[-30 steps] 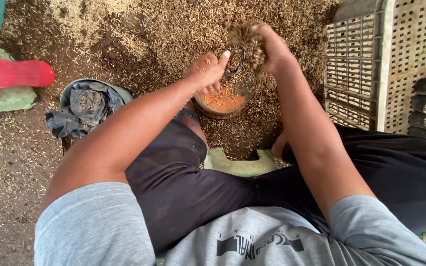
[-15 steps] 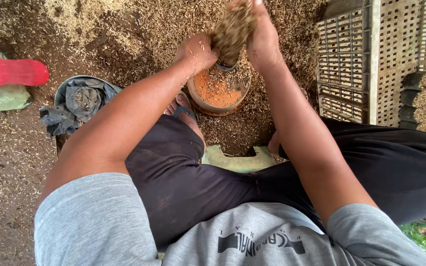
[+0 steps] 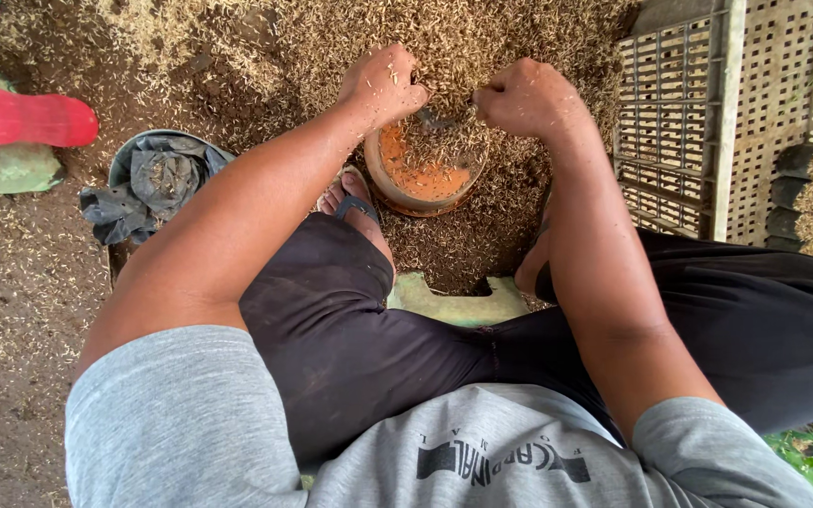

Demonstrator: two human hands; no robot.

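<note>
Husk-strewn ground (image 3: 190, 56): one orange pot (image 3: 421, 174), two fists, left hand (image 3: 383, 85), right hand (image 3: 524, 94).

Left hand (image 3: 383, 85) and right hand (image 3: 524, 96) clenched, arms outstretched.

Soft, even daylight is filling the scene, with no hard-edged shadows and no glare. The light is seeming to fall from above, since the shade is gathering under the forearms and around the orange pot (image 3: 421, 174), where the husk pile (image 3: 237, 47) is looking darker. The red plastic bottle (image 3: 21, 118) at the left is catching only a faint sheen. Focus is holding well across the middle, so single husks are showing crisply. The left hand (image 3: 383, 85) and right hand (image 3: 524, 94) are appearing sharp, without motion blur. Toward the corners the wide lens is bending lines slightly, and the slatted crate (image 3: 679, 122) is leaning.
</note>
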